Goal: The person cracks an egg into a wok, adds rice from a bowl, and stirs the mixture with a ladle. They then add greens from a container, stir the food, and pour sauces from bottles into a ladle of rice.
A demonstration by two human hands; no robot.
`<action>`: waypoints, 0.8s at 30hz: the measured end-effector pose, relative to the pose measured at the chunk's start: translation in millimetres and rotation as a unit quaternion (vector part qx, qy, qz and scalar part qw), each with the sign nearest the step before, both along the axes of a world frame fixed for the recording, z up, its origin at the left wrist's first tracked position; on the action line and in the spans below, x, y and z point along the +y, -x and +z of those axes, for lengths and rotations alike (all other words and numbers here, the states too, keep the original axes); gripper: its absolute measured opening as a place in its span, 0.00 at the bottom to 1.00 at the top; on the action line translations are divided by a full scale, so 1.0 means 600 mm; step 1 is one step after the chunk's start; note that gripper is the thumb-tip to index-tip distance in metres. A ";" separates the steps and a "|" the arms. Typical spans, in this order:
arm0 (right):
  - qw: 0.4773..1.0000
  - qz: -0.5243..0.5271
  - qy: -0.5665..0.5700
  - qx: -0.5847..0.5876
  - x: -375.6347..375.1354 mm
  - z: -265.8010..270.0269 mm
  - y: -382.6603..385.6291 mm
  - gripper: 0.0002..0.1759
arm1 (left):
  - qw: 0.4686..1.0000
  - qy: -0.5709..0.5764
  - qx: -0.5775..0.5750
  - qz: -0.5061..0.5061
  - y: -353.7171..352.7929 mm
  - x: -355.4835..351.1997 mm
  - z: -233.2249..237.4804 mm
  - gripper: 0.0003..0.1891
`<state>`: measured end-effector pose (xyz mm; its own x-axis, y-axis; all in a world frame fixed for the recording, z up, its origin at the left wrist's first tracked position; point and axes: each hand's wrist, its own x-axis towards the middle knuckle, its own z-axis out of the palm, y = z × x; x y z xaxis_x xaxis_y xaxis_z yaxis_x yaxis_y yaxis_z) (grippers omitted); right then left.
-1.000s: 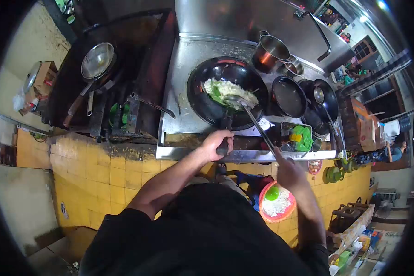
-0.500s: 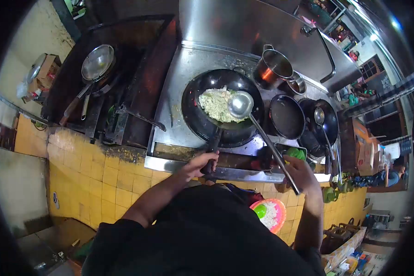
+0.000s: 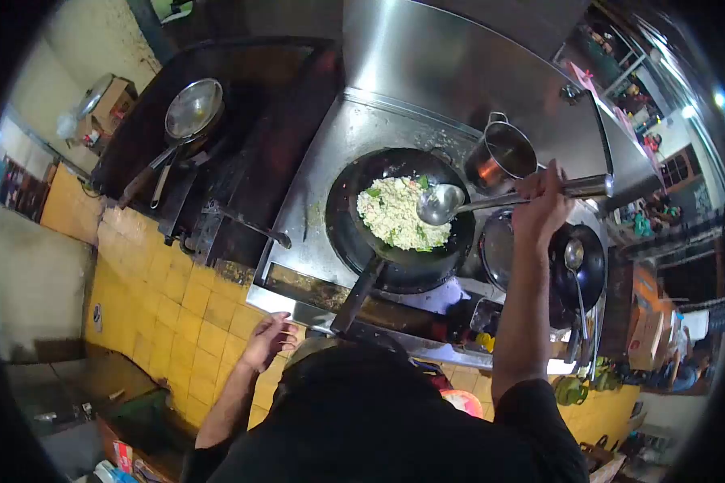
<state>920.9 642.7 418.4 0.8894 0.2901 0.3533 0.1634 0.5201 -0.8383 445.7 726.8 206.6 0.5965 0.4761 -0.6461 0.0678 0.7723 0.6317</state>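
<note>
Hands well apart from each other. Left hand [image 3: 268,341]: holds nothing, fingers loosely bent, left of the wok's handle [image 3: 358,294] and clear of it; handle dark, straight. Wok [image 3: 419,272]: black, round, concave, on the smooth steel stove [image 3: 308,216]. Food [image 3: 391,211]: pale, grainy mound flecked with green leaf, in the wok. Ladle [image 3: 441,204]: shiny round bowl at the food's right side, long metal shaft extending beyond the wok's rim. Right hand [image 3: 544,200]: wrapped around that shaft, right of the wok. Pot [image 3: 503,153]: glossy metal cylinder, behind the wok to the right.
</note>
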 end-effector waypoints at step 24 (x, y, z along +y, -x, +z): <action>0.992 0.093 0.085 -0.004 0.124 -0.081 -0.011 0.13 | 0.903 -0.233 0.319 -0.172 0.260 -0.208 -0.249 0.16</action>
<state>927.6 716.9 369.8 0.8122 0.5050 0.2922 0.0847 0.3936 -0.9154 289.9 602.2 57.0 0.3375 0.6424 -0.6881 0.7174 0.2977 0.6299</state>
